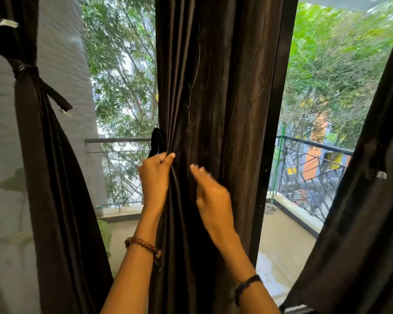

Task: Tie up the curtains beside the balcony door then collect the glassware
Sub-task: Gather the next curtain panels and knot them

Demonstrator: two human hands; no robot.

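A dark brown curtain [216,87] hangs loose in the middle, in front of the door frame. My left hand [154,177] grips its left edge together with a black tie strap [157,141] that sticks up above my fingers. My right hand [210,196] lies against the curtain's folds just to the right, fingers stretched out and touching the cloth. At the left a second brown curtain [48,155] is bound with a knotted tie [26,69]. A third dark curtain [361,200] slants across the right side. No glassware is in view.
The balcony door opening [288,234] is on the right, with a concrete balcony floor and a black metal railing [311,168] beyond. A sheer white curtain [7,155] covers the left. Trees fill the view outside. The dark door frame [272,132] stands right of the middle curtain.
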